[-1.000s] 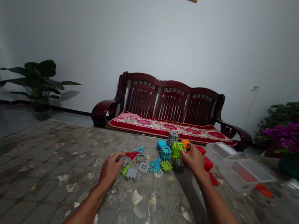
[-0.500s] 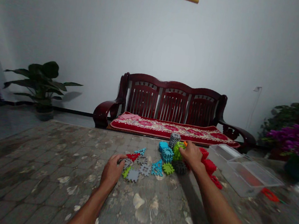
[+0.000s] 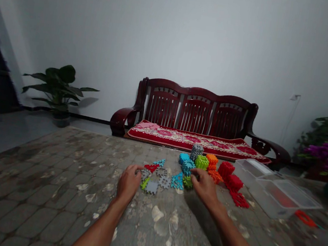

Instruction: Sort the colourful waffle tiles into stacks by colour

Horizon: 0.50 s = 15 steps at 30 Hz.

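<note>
My left hand (image 3: 129, 182) rests on the table with thumb and fingers a little apart, beside a loose group of toothed plastic building tiles. Closest to it is a grey tile (image 3: 145, 174); around that lie a red triangular tile (image 3: 151, 167), a green tile (image 3: 144, 183) and a solid grey tile (image 3: 152, 187). Over the table, my right hand (image 3: 206, 187) has its fingers curved and parted, at the edge of a green square tile (image 3: 187, 181). A blue triangular tile (image 3: 177, 181) lies left of it. Behind its fingertips stands a stack of blue tiles (image 3: 188, 167).
Stacks of lime green (image 3: 202, 162), grey (image 3: 197, 151), orange (image 3: 211, 160) and red tiles (image 3: 226, 168) stand at the back. To the right is a clear plastic box (image 3: 277, 198) with an orange-red piece (image 3: 305, 218) beside it. A wooden bench (image 3: 196, 107) stands beyond the table.
My right hand has come off the lime green stack and moved nearer, to the green square tile; the orange stacks now show. My left hand stays by the loose tiles. The view has shifted slightly.
</note>
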Available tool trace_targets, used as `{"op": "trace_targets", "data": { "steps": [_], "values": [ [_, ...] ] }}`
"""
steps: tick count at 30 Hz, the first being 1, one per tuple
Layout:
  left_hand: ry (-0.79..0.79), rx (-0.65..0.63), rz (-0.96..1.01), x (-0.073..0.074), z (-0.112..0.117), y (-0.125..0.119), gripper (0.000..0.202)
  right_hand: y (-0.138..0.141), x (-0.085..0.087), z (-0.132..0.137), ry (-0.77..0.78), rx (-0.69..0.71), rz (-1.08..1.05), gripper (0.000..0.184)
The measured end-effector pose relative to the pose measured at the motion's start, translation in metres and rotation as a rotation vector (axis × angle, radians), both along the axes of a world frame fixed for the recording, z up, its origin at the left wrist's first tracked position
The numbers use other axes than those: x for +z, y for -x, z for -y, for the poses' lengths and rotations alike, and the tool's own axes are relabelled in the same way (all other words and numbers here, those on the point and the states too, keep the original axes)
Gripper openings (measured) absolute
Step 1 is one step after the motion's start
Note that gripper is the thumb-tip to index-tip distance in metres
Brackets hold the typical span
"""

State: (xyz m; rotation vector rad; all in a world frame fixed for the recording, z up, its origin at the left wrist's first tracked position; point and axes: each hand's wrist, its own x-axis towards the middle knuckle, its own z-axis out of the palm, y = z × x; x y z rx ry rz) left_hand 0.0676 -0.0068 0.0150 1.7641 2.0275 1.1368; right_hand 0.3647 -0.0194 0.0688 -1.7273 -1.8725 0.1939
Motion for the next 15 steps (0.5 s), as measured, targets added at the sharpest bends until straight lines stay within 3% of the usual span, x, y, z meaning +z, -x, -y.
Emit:
{"op": "trace_targets", "data": {
  "steps": [4,9,12,15],
  "values": [
    [0.101,0.044,-0.15,0.005,0.007,-0.002,0.035,0.041,-0.025,0.03,0.05,0.236,0.038,0.034],
    [0.124,0.015,-0.189,0.011,0.012,-0.005,0.033,0.084,-0.028,0.039,0.028,0.428,0.137,0.048],
    [0.118,0.003,-0.191,0.013,0.014,-0.006,0.024,0.1,-0.029,0.029,0.006,0.459,0.174,0.061],
    [0.133,0.0,-0.192,0.012,0.016,-0.007,0.02,0.109,-0.032,0.022,0.014,0.436,0.232,0.051]
  ]
}}
